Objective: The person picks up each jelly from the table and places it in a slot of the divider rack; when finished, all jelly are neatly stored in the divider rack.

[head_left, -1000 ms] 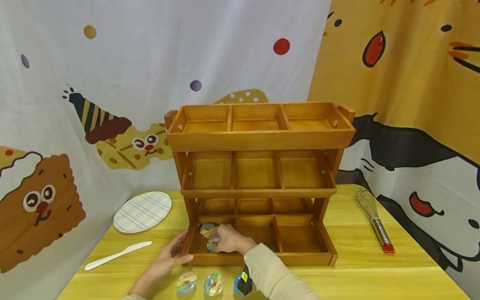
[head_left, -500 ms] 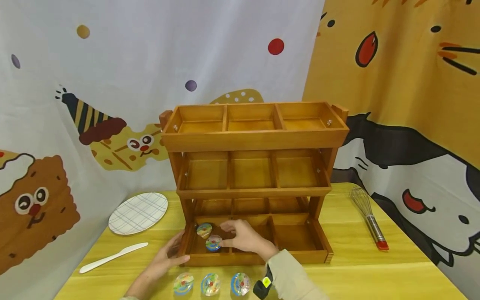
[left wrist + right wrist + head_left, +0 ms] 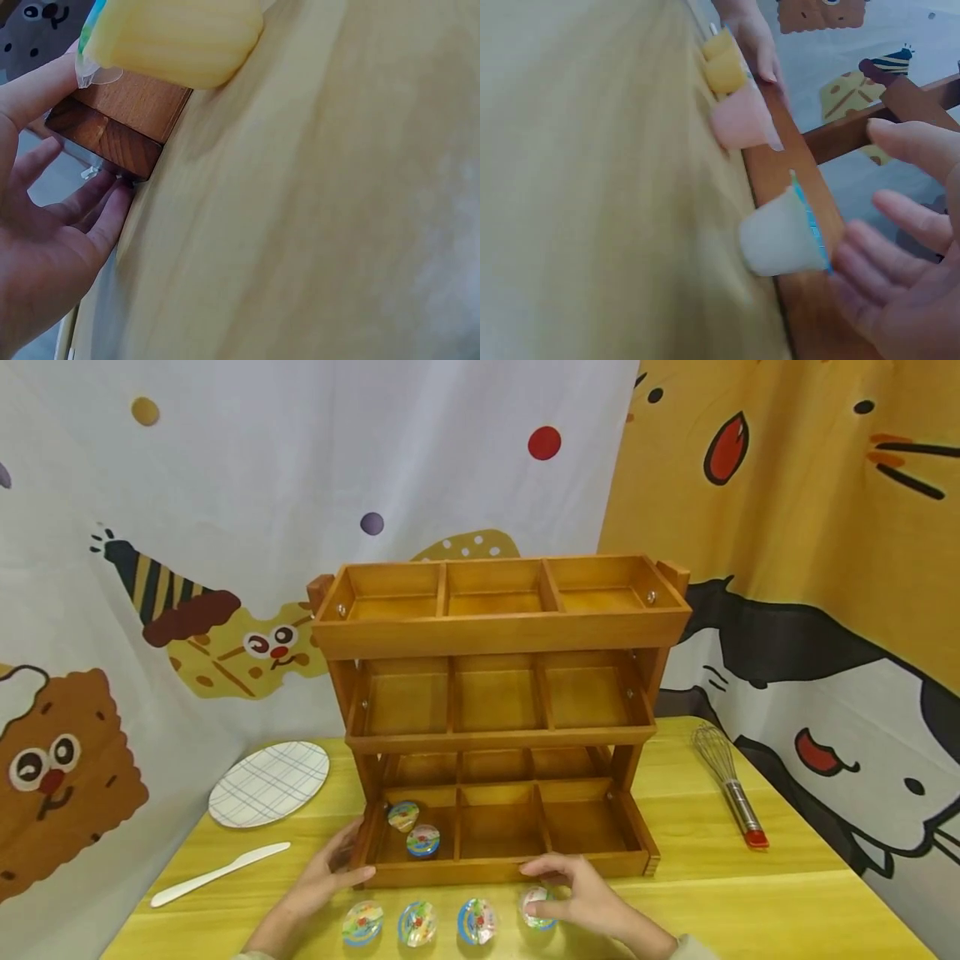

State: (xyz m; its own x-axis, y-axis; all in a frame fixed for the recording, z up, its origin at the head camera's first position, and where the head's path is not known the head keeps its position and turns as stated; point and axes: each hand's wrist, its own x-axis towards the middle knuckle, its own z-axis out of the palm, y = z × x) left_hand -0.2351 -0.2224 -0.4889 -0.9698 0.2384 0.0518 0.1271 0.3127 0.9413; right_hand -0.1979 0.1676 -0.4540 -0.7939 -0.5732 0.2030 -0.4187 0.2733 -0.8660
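A three-tier wooden rack (image 3: 501, 633) with divided trays stands on the table. My left hand (image 3: 322, 875) grips the left end of its bottom tray, thumb at the front corner and fingers along the side. Two jelly cups lie in that tray's left compartment, one tilted at the back and a pink-lidded one (image 3: 423, 841) nearer the front. A row of jelly cups stands before the rack; a yellow one (image 3: 180, 41) is near my left hand. Over the rightmost, a white jelly cup (image 3: 780, 236), my right hand (image 3: 588, 902) hovers with fingers spread, apparently not gripping it.
To the left lie a checked oval plate (image 3: 268, 783) and a white plastic knife (image 3: 219, 874). A whisk (image 3: 729, 789) with a red-ended handle lies to the right. Cartoon-printed curtains (image 3: 450, 452) enclose the table (image 3: 750, 910) at the back and sides.
My right hand has let go of the pink-lidded jelly cup in the left compartment and moved right and toward me, to the rightmost cup on the table. My left hand stays at the rack.
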